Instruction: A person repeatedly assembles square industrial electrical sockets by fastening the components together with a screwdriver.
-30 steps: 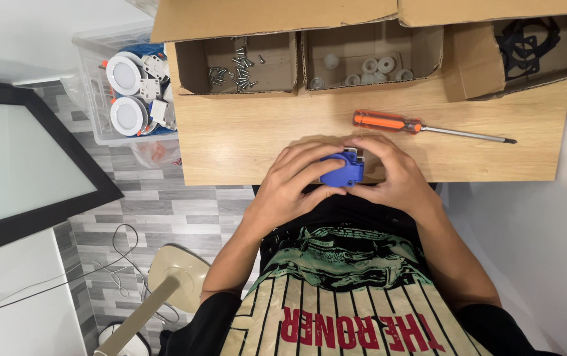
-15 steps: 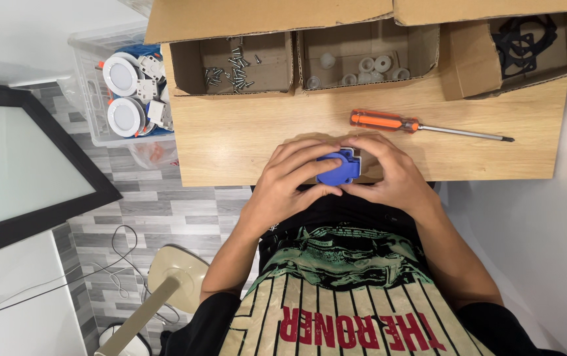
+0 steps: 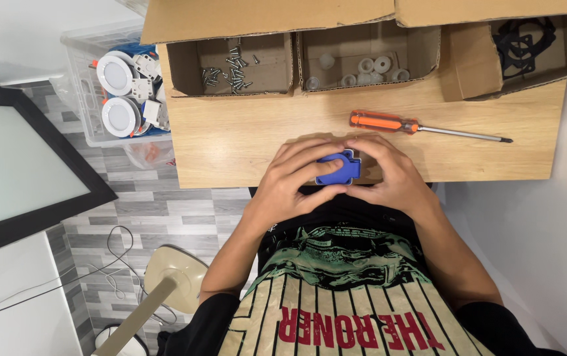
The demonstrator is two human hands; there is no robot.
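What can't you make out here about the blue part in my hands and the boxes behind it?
Head view only:
- Blue part: mostly covered by the left hand and right hand; its full shape is hidden.
- Black parts in the right box: cut off by the box flap and wall.
- Screws in the left box: too small to count.
- White rings in the middle box: partly hidden by the front wall.

The desk (image 3: pixel 244 142) fills the upper middle of the frame. Along its top edge three boxes stand in a row: the box of screws (image 3: pixel 230 66) at left, the box of washers (image 3: pixel 362 62) in the middle, the box of frames (image 3: pixel 527 49) at right. Below the middle box lies the screwdriver (image 3: pixel 422 126), tip toward the right. At the desk's lower edge the left hand (image 3: pixel 293 178) and right hand (image 3: pixel 389 171) meet around a plastic part (image 3: pixel 338 168). Left of the desk sits a bin of lamps (image 3: pixel 115 86); further left, a panel (image 3: pixel 13 165).
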